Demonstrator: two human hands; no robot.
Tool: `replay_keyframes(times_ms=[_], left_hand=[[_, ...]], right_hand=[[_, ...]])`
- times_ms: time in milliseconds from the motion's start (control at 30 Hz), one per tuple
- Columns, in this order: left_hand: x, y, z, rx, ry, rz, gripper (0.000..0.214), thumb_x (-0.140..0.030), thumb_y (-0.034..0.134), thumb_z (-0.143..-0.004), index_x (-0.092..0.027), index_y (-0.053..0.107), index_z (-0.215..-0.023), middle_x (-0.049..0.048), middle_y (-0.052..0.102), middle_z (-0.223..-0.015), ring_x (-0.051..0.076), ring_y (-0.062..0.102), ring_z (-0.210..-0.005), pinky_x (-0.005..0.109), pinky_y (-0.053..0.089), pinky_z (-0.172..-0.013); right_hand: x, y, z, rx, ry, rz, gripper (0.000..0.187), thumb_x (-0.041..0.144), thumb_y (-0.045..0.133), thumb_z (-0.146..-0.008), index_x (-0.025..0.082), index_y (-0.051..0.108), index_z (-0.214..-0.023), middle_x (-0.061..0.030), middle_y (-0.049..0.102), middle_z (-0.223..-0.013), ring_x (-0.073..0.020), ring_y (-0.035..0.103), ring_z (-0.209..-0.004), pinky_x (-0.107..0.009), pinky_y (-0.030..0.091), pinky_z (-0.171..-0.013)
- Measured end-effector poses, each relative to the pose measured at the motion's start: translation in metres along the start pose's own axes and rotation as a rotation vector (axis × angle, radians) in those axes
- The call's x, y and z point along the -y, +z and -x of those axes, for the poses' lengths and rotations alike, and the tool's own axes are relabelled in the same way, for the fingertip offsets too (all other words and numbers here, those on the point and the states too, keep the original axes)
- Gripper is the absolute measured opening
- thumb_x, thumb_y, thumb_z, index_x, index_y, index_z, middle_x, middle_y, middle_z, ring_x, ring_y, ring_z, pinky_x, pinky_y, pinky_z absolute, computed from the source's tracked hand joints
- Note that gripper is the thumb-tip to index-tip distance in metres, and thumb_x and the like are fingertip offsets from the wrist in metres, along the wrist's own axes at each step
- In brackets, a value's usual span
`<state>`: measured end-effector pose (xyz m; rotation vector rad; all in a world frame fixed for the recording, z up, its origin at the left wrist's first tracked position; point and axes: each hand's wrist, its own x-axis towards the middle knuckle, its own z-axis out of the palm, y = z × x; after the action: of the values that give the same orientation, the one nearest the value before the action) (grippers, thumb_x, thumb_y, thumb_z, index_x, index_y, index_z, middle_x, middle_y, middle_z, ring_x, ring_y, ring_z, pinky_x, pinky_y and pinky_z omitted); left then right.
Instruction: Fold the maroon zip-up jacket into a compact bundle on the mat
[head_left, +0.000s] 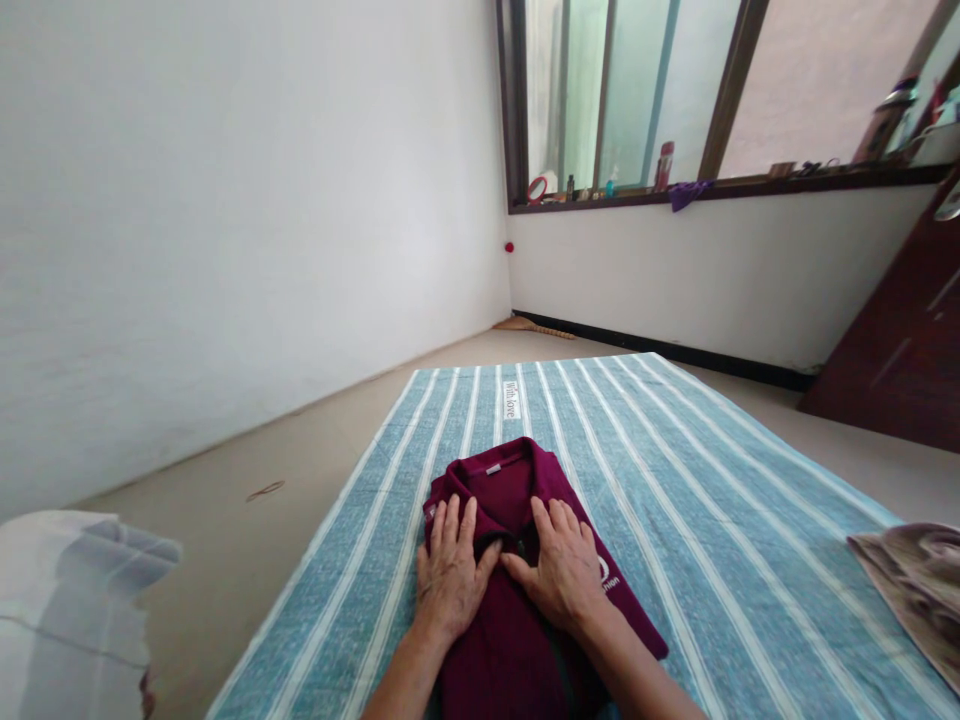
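Observation:
A folded maroon shirt (501,480) with a collar and white lettering lies on a blue and white striped sheet (675,500). Both palms rest flat on the shirt, just below the collar. My left hand (450,575) presses its left half with fingers stretched out and slightly apart. My right hand (559,565) lies on the right half, fingers spread, thumb pointing toward the left hand. The two thumbs nearly meet over the shirt's front placket.
A grey-brown folded cloth (915,590) lies at the sheet's right edge. A pale bundle (67,610) sits on the floor at lower left. White walls stand left and ahead, a window sill (712,185) carries bottles, and a dark wooden door (900,340) stands at right.

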<state>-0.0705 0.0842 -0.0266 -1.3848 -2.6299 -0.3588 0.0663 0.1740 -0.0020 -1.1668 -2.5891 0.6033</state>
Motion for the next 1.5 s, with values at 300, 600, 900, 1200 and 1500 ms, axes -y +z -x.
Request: replay_keyframes(times_ms=[300, 600, 900, 1200, 1500], left_hand=[[0.004, 0.006, -0.001, -0.011, -0.009, 0.004, 0.061, -0.044, 0.045, -0.089, -0.016, 0.036, -0.143, 0.0142, 0.032, -0.152, 0.029, 0.023, -0.141, 0.05, 0.033, -0.106], [0.006, 0.01, 0.0, -0.023, 0.016, -0.014, 0.06, -0.042, 0.045, -0.09, -0.015, 0.037, -0.143, 0.0147, 0.032, -0.152, 0.03, 0.024, -0.141, 0.051, 0.033, -0.106], [0.007, 0.015, -0.002, -0.045, 0.018, -0.052, 0.06, -0.043, 0.045, -0.09, -0.015, 0.037, -0.143, 0.0137, 0.032, -0.152, 0.03, 0.023, -0.141, 0.05, 0.033, -0.106], [0.01, 0.018, -0.001, -0.07, 0.033, -0.033, 0.062, -0.045, 0.045, -0.089, -0.016, 0.037, -0.143, 0.0148, 0.034, -0.151, 0.031, 0.025, -0.14, 0.05, 0.034, -0.105], [0.009, 0.017, 0.0, -0.073, 0.032, -0.03, 0.061, -0.045, 0.045, -0.089, -0.015, 0.038, -0.142, 0.0154, 0.035, -0.15, 0.031, 0.026, -0.14, 0.05, 0.036, -0.104]], right_hand=[[0.0, 0.001, -0.001, 0.006, 0.023, -0.009, 0.079, 0.054, 0.054, -0.078, 0.017, 0.035, -0.145, -0.0143, 0.037, -0.147, -0.0331, 0.027, -0.137, -0.05, 0.022, -0.109], [0.0, 0.002, -0.003, 0.049, 0.044, -0.015, 0.079, 0.053, 0.055, -0.078, 0.016, 0.036, -0.145, -0.0151, 0.035, -0.148, -0.0328, 0.026, -0.138, -0.05, 0.022, -0.109], [0.002, -0.001, -0.004, 0.063, 0.075, -0.009, 0.079, 0.055, 0.055, -0.077, 0.019, 0.035, -0.145, -0.013, 0.034, -0.149, -0.0309, 0.025, -0.139, -0.049, 0.021, -0.11], [0.001, 0.0, -0.003, 0.056, 0.069, 0.009, 0.08, 0.056, 0.054, -0.077, 0.02, 0.035, -0.146, -0.0125, 0.034, -0.149, -0.0312, 0.026, -0.138, -0.049, 0.022, -0.11], [0.0, -0.001, -0.003, 0.06, 0.057, 0.012, 0.078, 0.055, 0.053, -0.079, 0.018, 0.036, -0.145, -0.0121, 0.035, -0.148, -0.0315, 0.026, -0.139, -0.049, 0.022, -0.11]])
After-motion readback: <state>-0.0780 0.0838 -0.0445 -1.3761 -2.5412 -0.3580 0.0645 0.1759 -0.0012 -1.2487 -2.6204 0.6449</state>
